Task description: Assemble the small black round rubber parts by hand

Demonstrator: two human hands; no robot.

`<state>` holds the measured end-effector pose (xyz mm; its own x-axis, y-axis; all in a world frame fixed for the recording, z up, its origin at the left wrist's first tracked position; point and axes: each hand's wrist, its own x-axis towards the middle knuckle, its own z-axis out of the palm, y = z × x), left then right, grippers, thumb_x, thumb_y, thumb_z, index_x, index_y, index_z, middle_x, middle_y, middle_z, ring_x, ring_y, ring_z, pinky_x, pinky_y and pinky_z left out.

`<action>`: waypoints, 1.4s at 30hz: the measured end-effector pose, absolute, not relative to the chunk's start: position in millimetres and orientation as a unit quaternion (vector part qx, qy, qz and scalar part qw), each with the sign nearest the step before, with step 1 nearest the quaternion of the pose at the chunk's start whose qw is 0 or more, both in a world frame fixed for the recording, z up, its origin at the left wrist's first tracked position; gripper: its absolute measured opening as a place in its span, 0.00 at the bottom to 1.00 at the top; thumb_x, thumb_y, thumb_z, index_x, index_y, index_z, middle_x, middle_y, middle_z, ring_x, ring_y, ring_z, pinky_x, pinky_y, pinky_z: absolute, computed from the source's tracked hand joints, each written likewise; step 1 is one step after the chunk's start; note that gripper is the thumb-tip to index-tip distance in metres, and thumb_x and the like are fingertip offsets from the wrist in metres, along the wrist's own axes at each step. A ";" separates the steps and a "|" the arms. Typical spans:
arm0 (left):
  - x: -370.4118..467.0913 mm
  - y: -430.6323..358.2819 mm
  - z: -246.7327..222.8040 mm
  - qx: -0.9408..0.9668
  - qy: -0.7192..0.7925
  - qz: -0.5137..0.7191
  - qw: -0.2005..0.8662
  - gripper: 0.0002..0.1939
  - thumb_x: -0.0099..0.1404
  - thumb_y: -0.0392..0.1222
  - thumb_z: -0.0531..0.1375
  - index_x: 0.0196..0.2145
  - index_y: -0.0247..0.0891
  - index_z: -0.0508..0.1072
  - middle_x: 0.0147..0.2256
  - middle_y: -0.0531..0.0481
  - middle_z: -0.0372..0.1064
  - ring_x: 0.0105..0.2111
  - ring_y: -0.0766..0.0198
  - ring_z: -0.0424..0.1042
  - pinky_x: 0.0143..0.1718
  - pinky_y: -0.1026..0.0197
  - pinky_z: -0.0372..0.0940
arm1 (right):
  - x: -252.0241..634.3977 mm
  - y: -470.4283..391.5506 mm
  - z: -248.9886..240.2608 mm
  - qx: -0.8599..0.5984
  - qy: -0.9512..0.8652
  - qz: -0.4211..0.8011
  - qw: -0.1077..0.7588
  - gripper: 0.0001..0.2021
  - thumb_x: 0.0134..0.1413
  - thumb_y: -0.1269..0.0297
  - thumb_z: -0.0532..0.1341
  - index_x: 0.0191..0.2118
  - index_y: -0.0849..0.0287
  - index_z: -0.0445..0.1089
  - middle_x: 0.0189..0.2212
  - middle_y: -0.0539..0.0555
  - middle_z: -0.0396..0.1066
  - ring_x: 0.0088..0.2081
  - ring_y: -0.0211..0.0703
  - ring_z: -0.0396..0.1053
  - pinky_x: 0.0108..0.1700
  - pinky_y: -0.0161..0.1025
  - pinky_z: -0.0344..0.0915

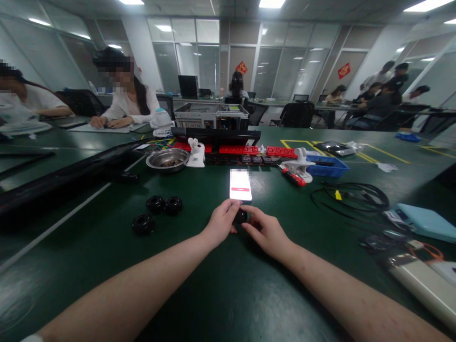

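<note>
Between my two hands, a small round black part (pixel 241 216) is held just above the green table (pixel 199 294). My left hand (pixel 223 219) grips it from the left, fingers wrapped behind it. On the right side, my right hand (pixel 262 228) pinches the same part with thumb and fingertips. A phone (pixel 240 184) with a lit white screen lies right beyond my fingertips. To the left sit three similar black parts, one nearer (pixel 143 224) and two touching or nearly touching, at left (pixel 155 204) and right (pixel 174 205).
Farther back are a metal bowl (pixel 167 160), a white stand (pixel 195 154), a red screwdriver (pixel 294 176), a blue tray (pixel 329 166) and an open metal chassis (pixel 212 114). Black cables (pixel 351 197) and a light-blue box (pixel 425 222) lie right. A person (pixel 130 102) sits at back left.
</note>
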<state>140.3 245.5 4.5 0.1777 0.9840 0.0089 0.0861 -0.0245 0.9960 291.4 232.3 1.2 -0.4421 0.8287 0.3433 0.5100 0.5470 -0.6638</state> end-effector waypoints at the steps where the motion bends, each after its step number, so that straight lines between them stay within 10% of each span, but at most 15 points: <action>1: 140.3 245.8 4.8 0.566 0.472 0.435 0.518 0.18 0.60 0.51 0.47 0.37 0.35 0.64 0.22 0.56 0.59 0.12 0.76 0.57 0.12 0.72 0.54 | 291.2 231.4 1.7 -0.403 -0.818 0.241 0.332 0.19 0.53 0.67 0.54 0.51 0.55 0.55 0.24 0.48 0.63 0.24 0.36 0.61 0.28 0.33 0.58; 13: 140.5 244.1 -2.8 0.601 0.472 0.444 0.468 0.17 0.59 0.50 0.50 0.43 0.38 0.61 0.26 0.55 0.60 0.15 0.76 0.59 0.13 0.72 0.56 | 292.6 242.2 -1.8 -0.459 -0.765 0.286 0.350 0.13 0.57 0.58 0.49 0.31 0.61 0.64 0.23 0.49 0.64 0.25 0.36 0.62 0.27 0.32 0.56; 24: 140.1 246.4 6.6 0.573 0.479 0.413 0.522 0.16 0.59 0.50 0.50 0.38 0.35 0.64 0.23 0.56 0.60 0.12 0.77 0.57 0.12 0.72 0.53 | 289.6 231.2 1.3 -0.425 -0.812 0.222 0.332 0.18 0.53 0.65 0.53 0.51 0.57 0.57 0.23 0.49 0.63 0.24 0.37 0.61 0.27 0.33 0.57; 36: 139.4 241.8 5.5 0.602 0.459 0.424 0.497 0.21 0.57 0.51 0.53 0.45 0.36 0.60 0.30 0.53 0.60 0.17 0.75 0.60 0.16 0.71 0.57 | 291.6 240.1 1.7 -0.471 -0.760 0.275 0.353 0.11 0.52 0.58 0.54 0.34 0.61 0.65 0.20 0.48 0.62 0.22 0.35 0.59 0.24 0.31 0.54; 42: 137.9 246.4 -0.3 0.568 0.446 0.449 0.527 0.28 0.58 0.61 0.43 0.43 0.34 0.61 0.25 0.54 0.60 0.13 0.75 0.59 0.13 0.71 0.54 | 290.4 234.0 0.4 -0.439 -0.801 0.230 0.337 0.15 0.52 0.65 0.55 0.47 0.59 0.61 0.24 0.49 0.64 0.24 0.36 0.62 0.27 0.32 0.57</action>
